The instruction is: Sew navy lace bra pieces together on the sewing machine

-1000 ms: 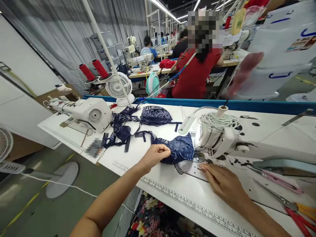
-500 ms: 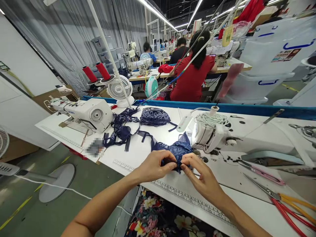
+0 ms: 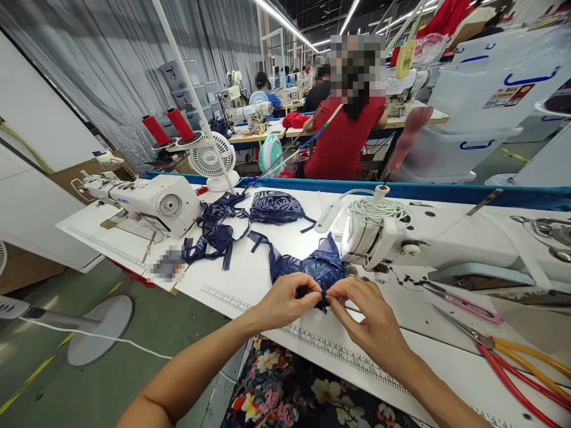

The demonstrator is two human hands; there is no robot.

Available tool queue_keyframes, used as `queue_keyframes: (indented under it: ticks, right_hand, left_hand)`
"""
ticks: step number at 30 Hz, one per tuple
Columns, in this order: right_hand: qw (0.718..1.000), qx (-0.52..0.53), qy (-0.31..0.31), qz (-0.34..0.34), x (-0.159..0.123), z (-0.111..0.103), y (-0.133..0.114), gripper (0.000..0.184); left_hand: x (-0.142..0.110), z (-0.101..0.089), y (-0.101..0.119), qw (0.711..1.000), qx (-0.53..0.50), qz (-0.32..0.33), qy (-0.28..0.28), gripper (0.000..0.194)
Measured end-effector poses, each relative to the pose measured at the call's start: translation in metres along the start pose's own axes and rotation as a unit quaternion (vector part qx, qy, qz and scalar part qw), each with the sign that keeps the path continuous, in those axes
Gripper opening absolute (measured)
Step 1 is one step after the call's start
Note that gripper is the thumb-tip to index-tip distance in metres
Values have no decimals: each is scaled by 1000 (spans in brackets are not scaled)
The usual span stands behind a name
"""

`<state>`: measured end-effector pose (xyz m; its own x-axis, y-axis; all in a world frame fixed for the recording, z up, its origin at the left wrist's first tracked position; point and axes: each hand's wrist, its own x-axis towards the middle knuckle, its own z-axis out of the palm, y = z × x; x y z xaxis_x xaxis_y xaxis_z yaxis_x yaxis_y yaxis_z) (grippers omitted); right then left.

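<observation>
A navy lace bra (image 3: 323, 265) lies at the front of the white table, close to the sewing machine's head (image 3: 372, 238). My left hand (image 3: 292, 300) pinches its near edge between thumb and forefinger. Right beside it, my right hand (image 3: 363, 306) pinches the same edge, the fingertips of both hands almost touching. The small bit of fabric between the fingertips is mostly hidden. One strap of the bra trails off toward the upper left.
Navy bra pieces (image 3: 218, 235) and a stack of patterned navy cups (image 3: 276, 208) lie behind. To the right are red-and-orange-handled scissors (image 3: 493, 343) and pink-handled snips (image 3: 468, 302). A second sewing machine (image 3: 156, 202) and a white fan (image 3: 212, 159) stand left. A person in red (image 3: 343, 142) sits ahead.
The view has shifted slightly. Both hands keep their pinch on the bra, and the fingertips have come a little closer together.
</observation>
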<state>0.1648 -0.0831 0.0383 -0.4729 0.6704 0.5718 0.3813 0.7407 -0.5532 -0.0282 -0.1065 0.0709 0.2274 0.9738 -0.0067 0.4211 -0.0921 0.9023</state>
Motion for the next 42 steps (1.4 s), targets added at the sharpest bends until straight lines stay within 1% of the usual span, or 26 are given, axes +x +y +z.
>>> queue_keyframes:
  ticks: [2, 4, 6, 8, 10, 12, 15, 18, 21, 25, 28, 31, 33, 35, 40, 42]
  right_hand:
    - [999, 31, -6, 36, 0, 0, 0, 10]
    - [989, 92, -23, 109, -1, 2, -1, 15]
    - [963, 176, -43, 198, -1, 4, -1, 20]
    - [928, 255, -48, 265, -1, 7, -3, 24]
    - [901, 308, -42, 303, -1, 8, -4, 26]
    - [886, 332, -40, 322, -1, 9, -5, 26]
    - [884, 332, -40, 325, -1, 8, -5, 26]
    - [901, 298, -42, 311, -2, 7, -5, 26]
    - [915, 273, -65, 291, -3, 5, -4, 28]
    - [926, 245, -83, 275, -4, 5, -2, 29]
    - [935, 212, -74, 273, -4, 8, -1, 33]
    - [931, 222, -61, 283, -3, 9, -1, 35]
    - [923, 243, -60, 294, -3, 8, 0, 35]
    - [920, 251, -62, 295, -4, 7, 0, 36]
    - [940, 186, -72, 278, -7, 10, 1, 32]
    - [941, 179, -69, 278, -7, 12, 0, 33]
  left_hand:
    - [0, 3, 0, 1000, 0, 1, 7, 10]
    - [0, 7, -1, 1000, -2, 11, 16, 9]
    - [-1, 11, -3, 999, 0, 37, 32, 10]
    - [-1, 15, -4, 996, 3, 66, 53, 11]
    - [-1, 18, -5, 995, 1, 77, 62, 11]
    - [-1, 19, -6, 996, -6, 72, 58, 12]
    - [-1, 22, -6, 997, -14, 45, 57, 9]
    - [-1, 23, -6, 997, -28, 11, 65, 8]
    - [0, 24, -6, 997, -59, -7, 51, 13]
    - [0, 23, -9, 996, -82, -11, 35, 18]
    - [-1, 24, -12, 996, -83, -12, 17, 21]
    - [-2, 26, -16, 996, -93, -9, 8, 25]
    - [-3, 27, -17, 995, -97, -8, 8, 27]
    - [-2, 27, -19, 995, -96, -12, 9, 29]
    - [0, 28, -23, 993, -108, -26, 29, 32]
    - [1, 29, -25, 993, -114, -30, 25, 32]
